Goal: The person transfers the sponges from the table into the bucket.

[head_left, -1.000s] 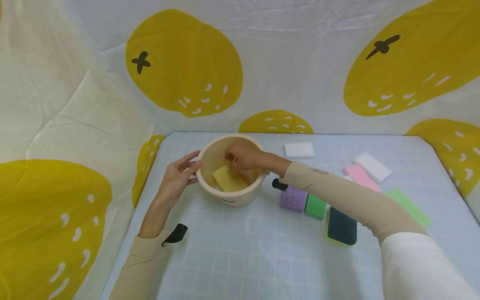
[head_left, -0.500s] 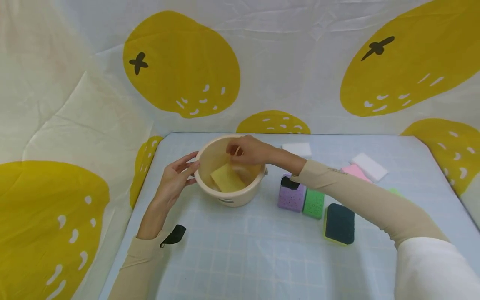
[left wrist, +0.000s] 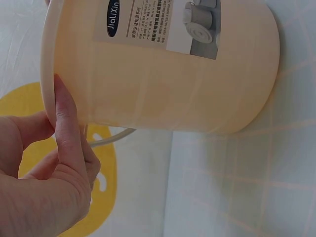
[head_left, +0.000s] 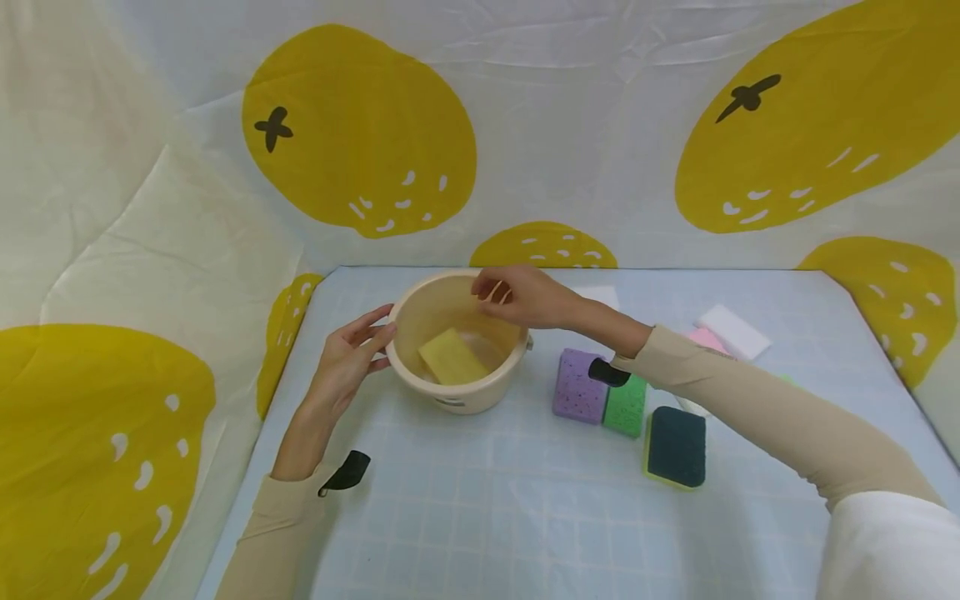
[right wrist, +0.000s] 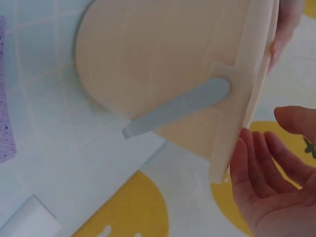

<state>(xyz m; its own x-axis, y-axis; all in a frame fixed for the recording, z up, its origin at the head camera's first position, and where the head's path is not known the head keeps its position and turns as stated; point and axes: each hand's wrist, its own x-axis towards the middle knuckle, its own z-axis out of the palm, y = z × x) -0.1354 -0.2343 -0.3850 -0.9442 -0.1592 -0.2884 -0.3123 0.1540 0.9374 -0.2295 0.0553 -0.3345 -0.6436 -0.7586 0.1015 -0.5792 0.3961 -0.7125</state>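
A cream plastic bucket (head_left: 468, 398) stands upright on the table, a yellow sponge (head_left: 452, 357) lying inside it. My left hand (head_left: 345, 362) pinches the bucket's left rim between thumb and fingers, seen closely in the left wrist view. Above the far right rim is my right hand (head_left: 528, 298), its fingers loosely bent and holding nothing. In the right wrist view the thumb stands apart from the fingers, beside the rim. A grey handle (right wrist: 177, 106) hangs down the bucket's side there.
Right of the bucket lie a purple sponge (head_left: 579, 385), a green sponge (head_left: 626, 407) and a dark-topped scouring sponge (head_left: 677, 446). Farther back are a white block (head_left: 733, 331), a pink piece (head_left: 707, 337) and another white block (head_left: 600, 296), partly hidden by my right arm.
My right hand has risen from inside the bucket and moved right to its rim. The yellow sponge stays at the bottom. My left hand keeps its hold on the rim.
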